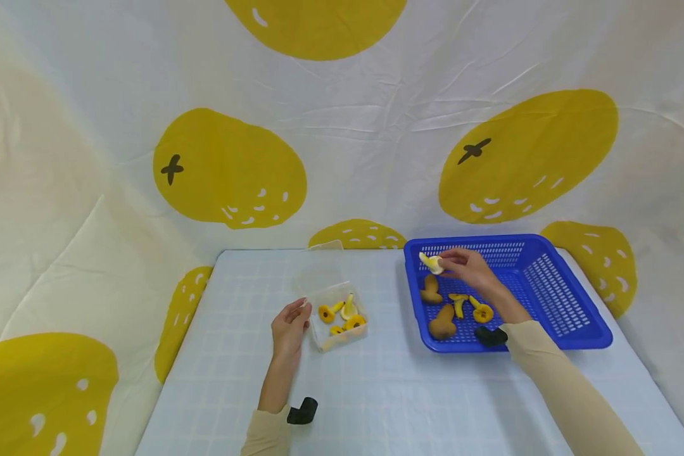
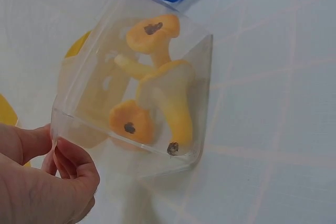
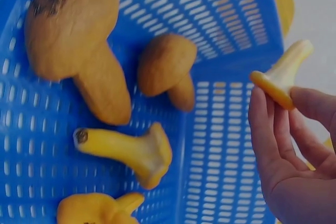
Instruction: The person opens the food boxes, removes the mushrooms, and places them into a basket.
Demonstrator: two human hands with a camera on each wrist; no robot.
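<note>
Over the far left part of a blue plastic basket (image 1: 570,297), my right hand (image 1: 468,266) pinches a yellow mushroom (image 3: 283,74) by its cap, stem pointing away. Below it in the basket lie two brown mushrooms (image 3: 73,30) and two yellow mushrooms (image 3: 128,153). With thumb and fingertips, my left hand (image 1: 289,326) pinches the left rim of a clear plastic box (image 2: 94,121). Several yellow mushrooms (image 2: 170,98) lie inside that box, and its clear lid (image 1: 322,266) stands raised behind it.
Both containers rest on a pale checked tablecloth (image 1: 376,392), the box left of the basket. Behind the table hangs a white cloth (image 1: 370,158) with large yellow fruit prints. A black wrist strap piece (image 1: 303,411) shows at the left sleeve.
</note>
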